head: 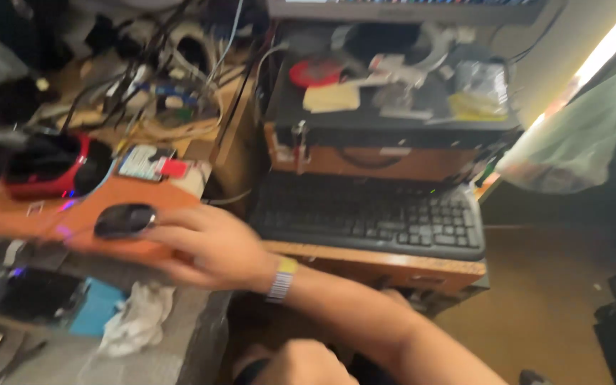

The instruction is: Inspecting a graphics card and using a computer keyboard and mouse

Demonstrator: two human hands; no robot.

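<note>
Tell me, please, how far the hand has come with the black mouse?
The right hand has reached the black mouse on the orange board; its fingers touch the mouse's side but do not cover it. The left hand waits low. The keyboard lies untouched.

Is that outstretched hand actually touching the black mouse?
Touching. The head view shows the right hand's fingertips meeting the black mouse's edge, though motion blur softens it.

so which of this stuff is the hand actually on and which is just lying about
In hand:
- right hand
- black mouse, at its fingertips
- orange pad under the mouse

Lying about:
- black keyboard
- red and black gadget
- white crumpled cloth
- tangle of cables
- clear plastic bag
</note>
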